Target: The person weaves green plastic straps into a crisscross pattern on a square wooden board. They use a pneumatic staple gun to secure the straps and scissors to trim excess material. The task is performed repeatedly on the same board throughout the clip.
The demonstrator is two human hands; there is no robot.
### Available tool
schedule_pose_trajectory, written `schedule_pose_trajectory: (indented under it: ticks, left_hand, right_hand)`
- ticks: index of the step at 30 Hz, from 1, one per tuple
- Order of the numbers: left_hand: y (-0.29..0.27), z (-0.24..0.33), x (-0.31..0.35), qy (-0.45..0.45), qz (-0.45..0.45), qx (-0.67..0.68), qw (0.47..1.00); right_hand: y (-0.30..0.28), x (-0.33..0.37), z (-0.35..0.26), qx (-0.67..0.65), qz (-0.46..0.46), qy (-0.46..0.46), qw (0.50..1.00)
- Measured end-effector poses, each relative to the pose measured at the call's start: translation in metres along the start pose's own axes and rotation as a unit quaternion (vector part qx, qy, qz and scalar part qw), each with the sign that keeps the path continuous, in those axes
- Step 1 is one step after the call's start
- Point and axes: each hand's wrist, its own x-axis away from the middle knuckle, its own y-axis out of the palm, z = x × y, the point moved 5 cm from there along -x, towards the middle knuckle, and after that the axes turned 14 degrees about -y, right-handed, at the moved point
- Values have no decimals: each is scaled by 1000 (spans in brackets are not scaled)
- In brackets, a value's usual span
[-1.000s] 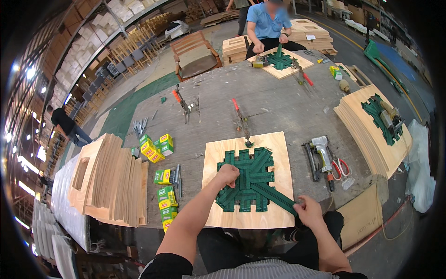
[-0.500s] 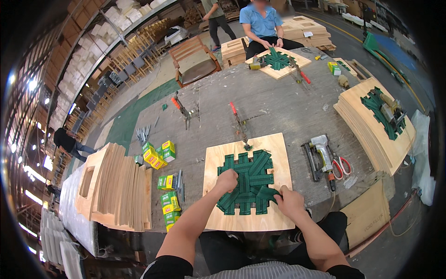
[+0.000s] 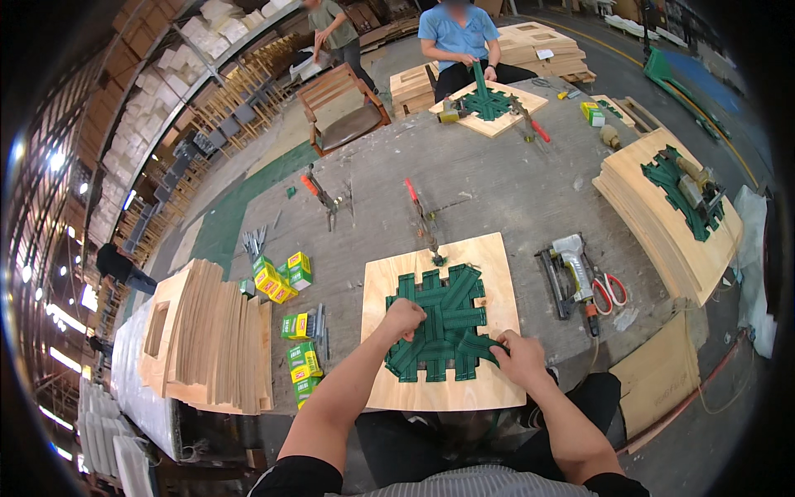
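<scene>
Green webbing straps (image 3: 443,331) lie interlaced over a square plywood panel (image 3: 489,396) in front of me. Closed fingers of my left hand (image 3: 404,320) rest on the left part of the weave; whatever is in them is hidden. At the lower right of the weave, my right hand (image 3: 520,360) pinches the end of a green strap (image 3: 487,348). A red-handled toggle clamp (image 3: 421,215) stands at the panel's far edge.
Staple boxes (image 3: 296,325) and a plywood stack (image 3: 219,340) are to the left. Rightward lie a staple gun (image 3: 570,273), scissors (image 3: 611,295) and a plywood stack (image 3: 662,215) topped with webbing and a tool. Across the table, a person in blue (image 3: 460,37) handles similar webbing.
My left hand has shifted slightly on the weave; my right keeps its pinch on the strap. Across the table, the person has raised a green strap upright. A standing person behind has moved left.
</scene>
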Motion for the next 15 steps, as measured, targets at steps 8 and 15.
schedule_pose_trajectory:
  ticks: [8,15]
  left_hand:
    - [1,-5,-3,-76,-95,87,989]
    - [14,-30,-9,-103,-208,290,928]
  right_hand:
    - [3,-3,-2,-8,-2,14,1000]
    - [2,-11,-2,-6,-23,15,1000]
